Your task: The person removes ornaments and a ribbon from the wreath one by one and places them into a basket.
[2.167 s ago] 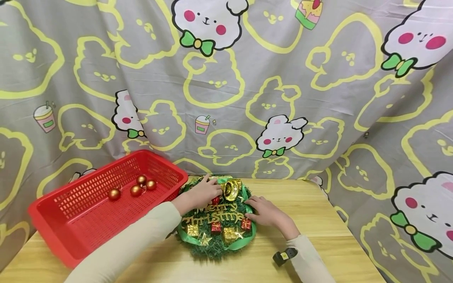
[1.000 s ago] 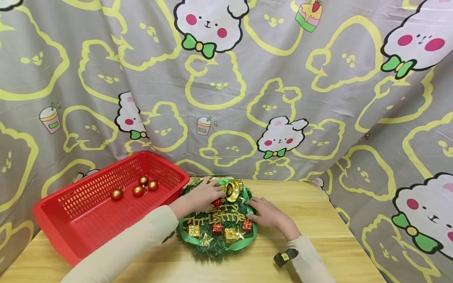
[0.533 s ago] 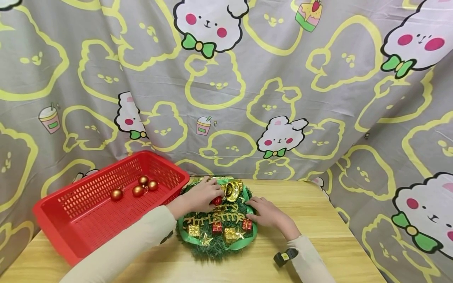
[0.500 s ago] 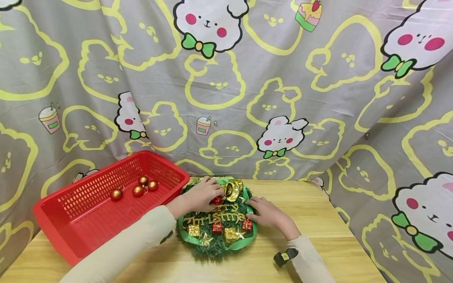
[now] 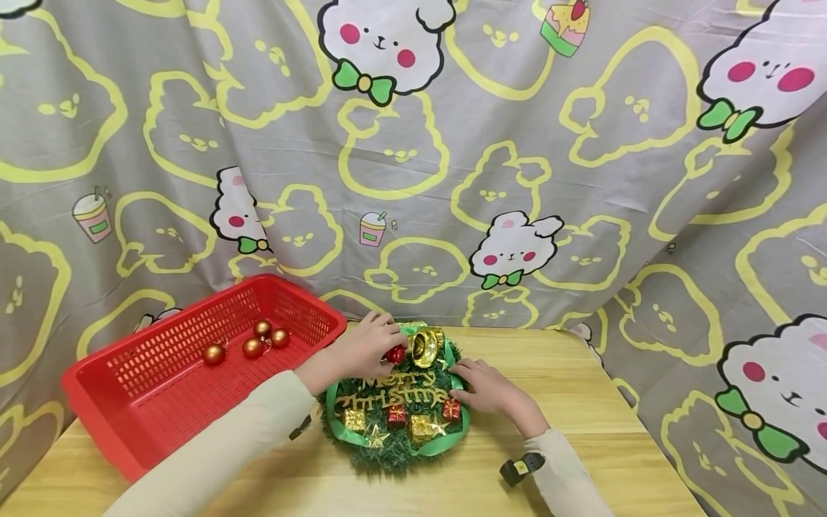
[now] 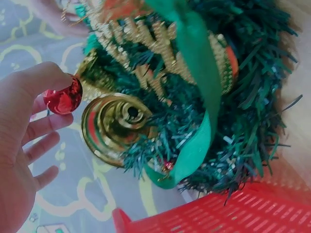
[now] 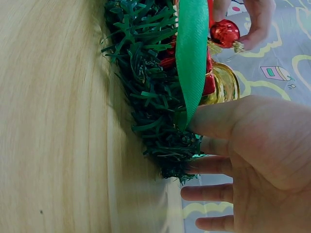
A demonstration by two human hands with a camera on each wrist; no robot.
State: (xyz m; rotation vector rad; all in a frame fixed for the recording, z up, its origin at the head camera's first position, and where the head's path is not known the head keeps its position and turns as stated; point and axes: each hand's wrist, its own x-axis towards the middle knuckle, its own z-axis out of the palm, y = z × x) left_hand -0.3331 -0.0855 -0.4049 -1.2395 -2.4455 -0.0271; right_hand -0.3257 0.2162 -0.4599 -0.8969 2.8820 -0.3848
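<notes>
My left hand pinches a shiny red bauble between thumb and index finger, its other fingers spread apart. It is over the upper left of a green tinsel Christmas wreath lying on the table. In the right wrist view the bauble hangs clear of the greenery. Gold "Merry Christmas" lettering crosses the wreath's middle, and gold bells sit near its top. My right hand rests at the wreath's right edge with extended fingers, the thumb by the green ribbon.
A red plastic basket stands on the left, close to the wreath, with several gold baubles inside. Small gift boxes and gold stars decorate the wreath's lower part. A patterned curtain hangs behind the wooden table.
My left hand has lifted and drawn back slightly from the wreath, bringing the red bauble up with it and uncovering the word "Merry". The right hand has stayed in place.
</notes>
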